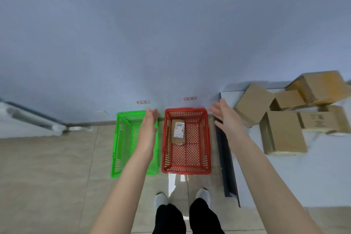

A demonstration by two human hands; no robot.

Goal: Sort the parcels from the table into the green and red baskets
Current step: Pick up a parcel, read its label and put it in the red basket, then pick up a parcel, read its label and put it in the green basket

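Observation:
A red basket (207, 138) stands on the floor against the wall, and a brown parcel (178, 132) with a white label lies inside its far half. Left of it stands a green basket (121, 142) with nothing visible inside. My left hand (150, 121) hovers over the green basket's right side, fingers straight, holding nothing. My right hand (225, 116) is spread open above the gap between the red basket and the table (322, 176). Several cardboard parcels (283, 131) lie piled on the table at the right.
Two small labels (190, 98) are stuck on the wall, one above each basket. The table's dark edge (226, 157) runs close beside the red basket. My feet (182, 197) stand on tiled floor just before the baskets. A pale object lies far left.

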